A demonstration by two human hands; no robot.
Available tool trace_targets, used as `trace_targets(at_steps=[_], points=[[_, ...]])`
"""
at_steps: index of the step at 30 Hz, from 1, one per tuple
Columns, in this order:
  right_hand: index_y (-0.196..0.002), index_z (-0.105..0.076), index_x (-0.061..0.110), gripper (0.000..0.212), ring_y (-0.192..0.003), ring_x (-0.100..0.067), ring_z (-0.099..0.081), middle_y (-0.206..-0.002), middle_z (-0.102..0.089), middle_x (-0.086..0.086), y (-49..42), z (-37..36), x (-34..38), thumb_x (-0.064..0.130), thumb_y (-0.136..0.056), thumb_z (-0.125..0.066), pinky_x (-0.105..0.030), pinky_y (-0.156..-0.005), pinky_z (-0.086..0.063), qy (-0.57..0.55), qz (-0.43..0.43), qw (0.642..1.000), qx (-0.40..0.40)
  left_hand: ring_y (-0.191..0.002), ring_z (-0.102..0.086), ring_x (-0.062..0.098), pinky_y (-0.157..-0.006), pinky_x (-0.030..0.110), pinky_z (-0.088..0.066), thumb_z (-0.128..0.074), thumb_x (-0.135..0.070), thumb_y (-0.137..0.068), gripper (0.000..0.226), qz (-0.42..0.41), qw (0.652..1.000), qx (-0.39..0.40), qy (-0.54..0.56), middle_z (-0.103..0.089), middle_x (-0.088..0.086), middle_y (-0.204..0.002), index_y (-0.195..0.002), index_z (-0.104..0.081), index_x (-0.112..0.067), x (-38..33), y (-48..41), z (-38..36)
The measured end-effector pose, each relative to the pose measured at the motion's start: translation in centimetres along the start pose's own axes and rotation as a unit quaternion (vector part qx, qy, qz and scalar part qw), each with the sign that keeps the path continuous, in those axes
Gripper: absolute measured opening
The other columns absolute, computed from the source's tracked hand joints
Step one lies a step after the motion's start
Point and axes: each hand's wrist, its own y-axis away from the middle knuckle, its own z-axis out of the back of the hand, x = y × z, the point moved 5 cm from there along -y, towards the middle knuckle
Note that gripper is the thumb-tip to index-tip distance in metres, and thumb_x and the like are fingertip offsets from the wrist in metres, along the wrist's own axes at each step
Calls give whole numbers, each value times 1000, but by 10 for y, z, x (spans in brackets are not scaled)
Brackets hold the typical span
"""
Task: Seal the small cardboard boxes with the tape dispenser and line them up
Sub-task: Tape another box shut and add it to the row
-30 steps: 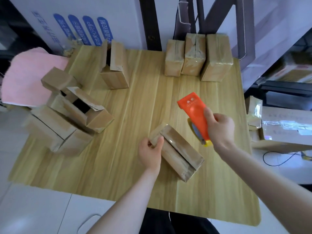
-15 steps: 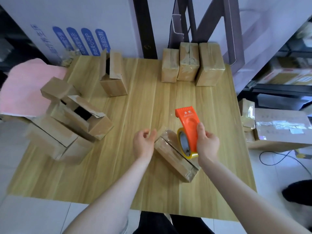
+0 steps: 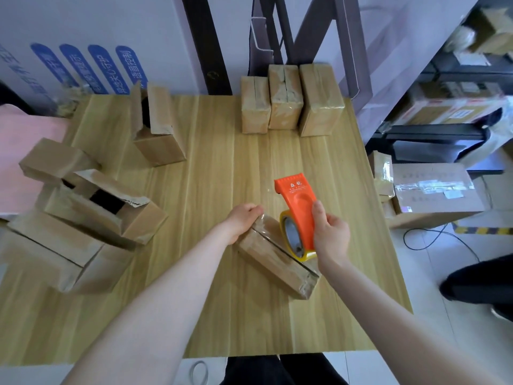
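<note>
A small cardboard box (image 3: pixel 273 258) lies diagonally on the wooden table (image 3: pixel 211 168), its top flaps shut along a centre seam. My left hand (image 3: pixel 244 218) presses down on the box's far end, fingers curled over it. My right hand (image 3: pixel 330 237) grips an orange tape dispenser (image 3: pixel 298 207) with a yellow-cored roll of clear tape, and the roll rests on the box's top. Three taped boxes (image 3: pixel 288 100) stand side by side at the table's far edge.
Several unsealed boxes (image 3: pixel 91 215) with open flaps are heaped at the table's left, and one more open box (image 3: pixel 155 134) stands at the back left. A pink sheet (image 3: pixel 25 162) lies off the left edge. Larger cartons (image 3: pixel 433 190) and shelving are on the right.
My right hand brought the dispenser down from above the table onto the box's top. My left hand shifted from the box's side to its far end. The view moved slightly.
</note>
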Motion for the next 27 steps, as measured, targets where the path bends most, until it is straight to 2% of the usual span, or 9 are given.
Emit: trace_targets(at_steps=[2, 4, 5, 9, 14, 18, 20, 24, 27], points=[[-50, -37, 18, 57, -38, -8, -33, -40, -36, 11, -1, 0, 1, 56, -91, -53, -27, -44, -28, 2, 1, 1000, -3, -90, -56, 24, -72, 32, -45, -47, -26, -93, 22, -62, 987, -107, -101, -62, 3, -93, -77, -60, -20, -12, 4, 12], [-50, -38, 18, 57, -38, -8, -33, -42, -37, 9, -2, 0, 2, 56, -91, -53, -26, -44, -28, 0, -2, 1000, -4, -108, -57, 22, -88, 35, -47, -47, -21, -95, 20, -183, 928, -257, -199, -62, 3, -117, -102, -66, -17, -24, 23, 19], [-50, -37, 18, 57, -38, -8, -32, -42, -36, 9, -2, 0, 2, 55, -91, -53, -26, -43, -28, -2, -3, 1000, -7, -118, -54, 22, -97, 37, -45, -47, -20, -96, 27, -240, 909, -269, -210, -59, 3, -128, -117, -62, -14, -27, 33, 12], [-49, -33, 19, 58, -36, -7, -29, -39, -32, 11, -5, 2, 2, 53, -90, -55, -19, -37, -25, -20, -36, 999, -23, -142, -29, 12, -108, 30, -31, -36, -37, -101, 53, -226, 934, -86, -263, -26, -5, -157, -151, -25, -22, 2, 39, -30], [-55, -41, 14, 55, -41, -10, -35, -46, -39, 4, -5, 3, 0, 53, -91, -55, -23, -42, -29, -30, -48, 998, -13, -137, -36, 11, -107, 23, -27, -48, -39, -98, 54, -143, 988, 50, -8, -40, -7, -150, -147, -31, -26, 19, 21, -19], [-66, -51, 8, 53, -51, -18, -41, -57, -45, -8, 0, 0, 1, 55, -91, -54, -31, -50, -34, -37, -33, 999, 3, -119, -51, 14, -99, 31, -42, -50, -44, -95, 34, -80, 990, 115, 30, -54, -8, -128, -127, -51, -31, 21, 12, -21], [-65, -49, 9, 53, -50, -17, -39, -56, -43, -8, 4, -2, 1, 55, -91, -54, -30, -49, -31, -38, -18, 999, 3, -106, -56, 11, -86, 26, -47, -51, -46, -95, 28, -62, 989, 123, 48, -59, -9, -116, -119, -54, -33, 20, 13, -20], [-65, -51, 7, 53, -48, -16, -40, -54, -44, -5, 11, -4, 8, 52, -92, -55, -27, -47, -31, -33, -3, 999, 20, -98, -57, 9, -77, 22, -42, -50, -45, -95, 29, -114, 993, 28, 9, -62, -7, -106, -113, -56, -23, 17, 23, -20], [-67, -57, 6, 51, -45, -11, -49, -52, -53, -1, 8, 3, 17, 51, -90, -58, -23, -44, -39, -52, -30, 998, 34, -97, -55, 12, -78, 21, -40, -52, -37, -96, 23, -85, 987, -109, 84, -60, -5, -104, -110, -54, -19, 34, 42, -17]])
